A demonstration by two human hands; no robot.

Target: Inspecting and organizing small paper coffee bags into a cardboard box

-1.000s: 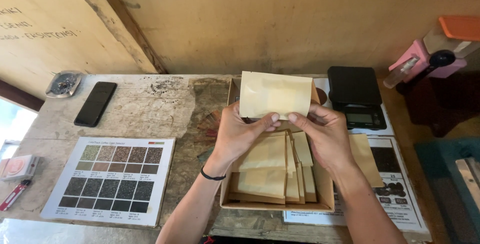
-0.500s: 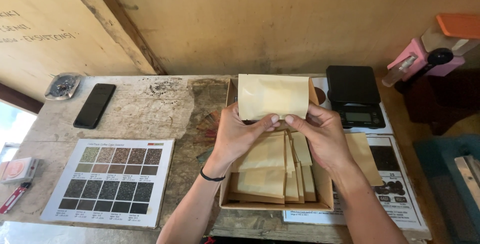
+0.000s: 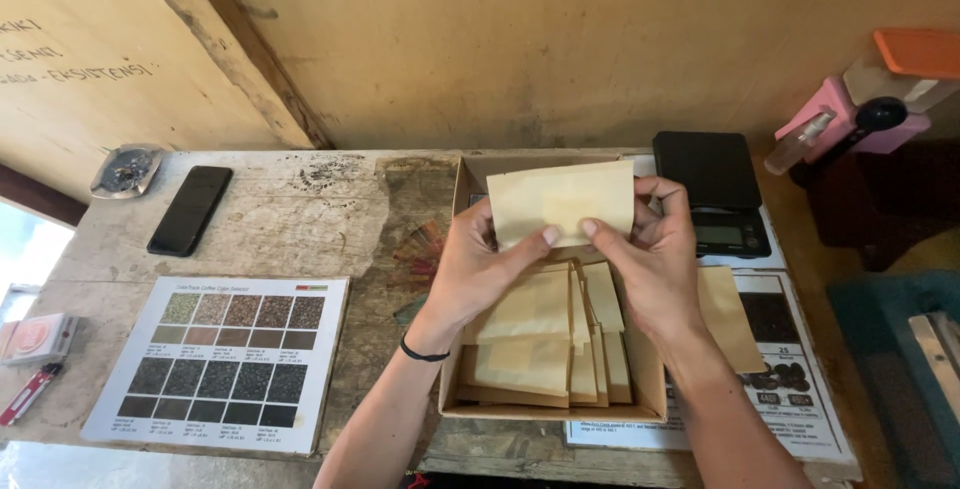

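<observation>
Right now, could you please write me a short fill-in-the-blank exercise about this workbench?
1. Both hands, left hand and right hand, hold one tan paper ____ above the cardboard box.
2. The black phone lies ____ of the box.
3. A black band sits on the ____ wrist.
4. The black scale stands ____ of the box.

Missing: envelope; left; left; right

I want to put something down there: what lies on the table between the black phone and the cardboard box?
In the head view, only bare, stained tabletop lies between the black phone and the cardboard box.
</observation>
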